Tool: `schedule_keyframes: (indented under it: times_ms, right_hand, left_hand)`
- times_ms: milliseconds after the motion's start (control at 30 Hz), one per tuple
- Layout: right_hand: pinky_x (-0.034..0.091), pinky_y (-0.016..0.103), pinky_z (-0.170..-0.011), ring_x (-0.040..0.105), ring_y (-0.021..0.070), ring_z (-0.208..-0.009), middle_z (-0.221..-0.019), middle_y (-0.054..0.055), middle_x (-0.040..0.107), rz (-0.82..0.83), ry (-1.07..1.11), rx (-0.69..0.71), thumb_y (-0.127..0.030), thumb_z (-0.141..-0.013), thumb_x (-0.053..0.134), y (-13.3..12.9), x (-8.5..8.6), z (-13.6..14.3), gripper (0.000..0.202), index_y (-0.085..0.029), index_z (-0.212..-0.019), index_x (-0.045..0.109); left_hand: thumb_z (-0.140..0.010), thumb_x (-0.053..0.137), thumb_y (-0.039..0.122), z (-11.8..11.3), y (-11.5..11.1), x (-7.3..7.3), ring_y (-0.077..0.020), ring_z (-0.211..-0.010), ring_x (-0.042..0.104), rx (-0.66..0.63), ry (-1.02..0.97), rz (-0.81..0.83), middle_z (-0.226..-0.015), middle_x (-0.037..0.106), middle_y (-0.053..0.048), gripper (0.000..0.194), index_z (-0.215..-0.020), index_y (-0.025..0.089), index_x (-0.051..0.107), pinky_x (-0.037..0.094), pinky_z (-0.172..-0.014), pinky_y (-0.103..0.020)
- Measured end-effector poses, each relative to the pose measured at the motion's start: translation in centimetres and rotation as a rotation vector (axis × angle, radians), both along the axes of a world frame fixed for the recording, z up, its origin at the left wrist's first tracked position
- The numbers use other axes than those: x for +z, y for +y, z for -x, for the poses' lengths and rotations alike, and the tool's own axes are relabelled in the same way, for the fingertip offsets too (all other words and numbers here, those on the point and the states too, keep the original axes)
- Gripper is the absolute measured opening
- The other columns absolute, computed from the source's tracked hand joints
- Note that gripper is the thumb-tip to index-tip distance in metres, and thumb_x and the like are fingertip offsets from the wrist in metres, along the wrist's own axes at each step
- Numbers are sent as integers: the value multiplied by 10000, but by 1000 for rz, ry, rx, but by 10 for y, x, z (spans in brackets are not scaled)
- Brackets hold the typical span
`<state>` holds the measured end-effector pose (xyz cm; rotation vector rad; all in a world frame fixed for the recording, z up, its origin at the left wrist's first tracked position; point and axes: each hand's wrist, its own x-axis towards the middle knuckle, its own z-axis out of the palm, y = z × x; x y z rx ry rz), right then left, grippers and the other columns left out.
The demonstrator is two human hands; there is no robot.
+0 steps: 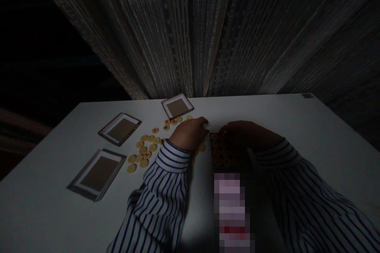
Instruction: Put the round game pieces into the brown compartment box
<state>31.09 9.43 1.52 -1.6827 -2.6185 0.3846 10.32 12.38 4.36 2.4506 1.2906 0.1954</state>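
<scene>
My left hand (190, 132) hovers over the loose round xiangqi pieces (143, 150), its fingers curled; whether a piece sits between them I cannot make out. Some of these wooden discs carry red or dark characters, others show plain faces. To the right, my right hand (249, 134) bends over a dark box (218, 163) in which discs lie side by side in rows. Its fingers are drawn together and in deep shadow, and what they hold is hidden. A few more discs (202, 148) lie between my left wrist and the box.
Three flat rectangular frames or trays with brown centres lie on the white table (38, 189): one at the back (178, 106), one at left (120, 129), one nearer me (96, 174). A small dark card-like patch (307, 95) marks the far right corner. Striped curtains (202, 27) hang behind.
</scene>
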Motion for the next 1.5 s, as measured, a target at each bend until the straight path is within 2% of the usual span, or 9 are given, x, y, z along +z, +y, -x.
schedule_keyframes:
  times_ms: [233, 533, 633, 767, 933, 1067, 1233, 1367, 1500]
  right_hand:
    - [439, 276, -688, 606, 167, -796, -922, 43, 671, -116, 89, -30, -193, -785, 518, -2, 5, -8, 267, -219, -1034, 610]
    - [413, 267, -639, 593, 166, -726, -833, 70, 663, -353, 106, -65, -244, -862, 418, -24, 37, -5, 224, -170, -879, 629]
    - [427, 284, -657, 600, 177, -746, -850, 80, 663, -400, 113, -93, -242, -875, 398, -35, 35, -8, 247, -162, -887, 631]
    - [463, 304, -691, 612, 186, -794, -900, 91, 663, -390, 160, -145, -239, -873, 390, -53, 19, -17, 268, -153, -979, 620]
    - [504, 335, -689, 629, 193, -790, -956, 95, 662, -251, 217, -292, -227, -842, 411, -81, -5, -21, 300, -190, -1070, 603]
    - [530, 356, -701, 636, 201, -822, -1043, 103, 649, -134, 334, -354, -282, -821, 442, -103, -10, -15, 375, -204, -1171, 554]
    - [538, 380, -739, 629, 226, -928, -1103, 90, 640, -106, 405, -312, -328, -840, 437, -117, -18, -9, 402, -252, -1225, 524]
    - [507, 415, -842, 591, 233, -1034, -1174, 84, 611, -118, 427, -294, -281, -849, 426, -117, -30, -9, 385, -237, -1217, 530]
    - [507, 418, -849, 588, 233, -1040, -1180, 98, 607, -62, 461, -329, -280, -852, 429, -117, -27, -7, 392, -208, -1226, 521]
  left_hand:
    - [-830, 504, 283, 1, -1, 3, -207, -929, 613, 7, -18, -22, -1019, 671, -78, 308, -1113, 187, 581, 461, -813, -324]
    - [-832, 474, 248, 7, -8, 17, -188, -837, 625, 36, -119, -129, -888, 688, -49, 199, -928, 188, 637, 459, -748, -294]
    - [-835, 454, 235, 8, -12, 22, -171, -782, 621, 19, -141, -137, -825, 684, -45, 199, -864, 176, 641, 453, -716, -273]
    - [-843, 437, 243, 9, -26, 21, -175, -776, 622, 36, -131, -131, -814, 687, -51, 224, -870, 172, 648, 448, -709, -277]
    - [-852, 422, 243, 15, -57, -2, -191, -835, 635, 46, -100, -50, -890, 698, -69, 252, -926, 181, 655, 464, -737, -295]
    - [-847, 431, 225, 21, -81, -29, -194, -954, 622, 86, -178, 27, -1022, 682, -88, 290, -1052, 167, 628, 465, -836, -310]
    - [-832, 463, 227, 21, -99, -56, -194, -978, 619, 179, -287, 95, -1073, 667, -104, 323, -1107, 138, 608, 474, -869, -312]
    - [-825, 475, 242, 16, -106, -68, -181, -844, 650, 208, -332, 128, -979, 695, -91, 324, -1103, 146, 612, 507, -791, -307]
    - [-815, 488, 244, 13, -109, -70, -181, -798, 649, 221, -328, 134, -882, 707, -72, 302, -1069, 160, 629, 508, -759, -309]
